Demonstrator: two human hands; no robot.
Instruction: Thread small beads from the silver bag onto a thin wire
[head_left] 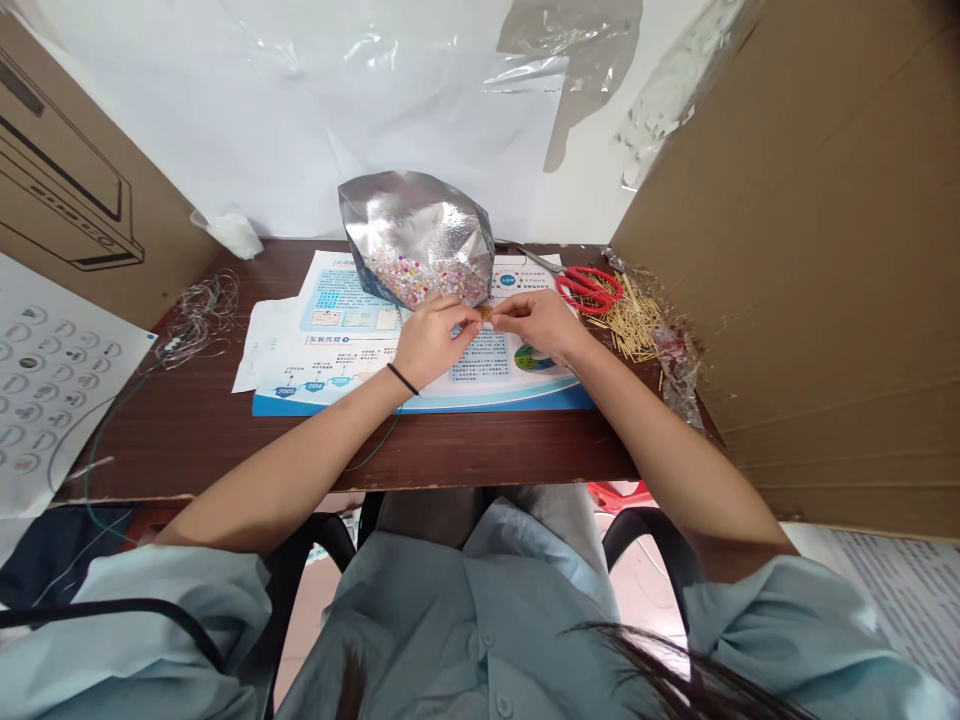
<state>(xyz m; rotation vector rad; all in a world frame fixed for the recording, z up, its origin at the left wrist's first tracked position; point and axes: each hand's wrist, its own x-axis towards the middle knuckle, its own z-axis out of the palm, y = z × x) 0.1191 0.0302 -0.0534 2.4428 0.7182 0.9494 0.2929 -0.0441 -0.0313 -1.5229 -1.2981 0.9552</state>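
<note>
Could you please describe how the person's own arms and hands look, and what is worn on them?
Both hands are bare, without gloves. The left hand has a thin black band at the wrist; the right hand shows no band. The forearms are bare too, and the pale blue shirt sleeves gather in loose folds near the elbows.

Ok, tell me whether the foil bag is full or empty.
Not empty: small multicoloured beads show through the clear lower side of the foil bag; the foil hides the rest, so how full is unclear.
</note>
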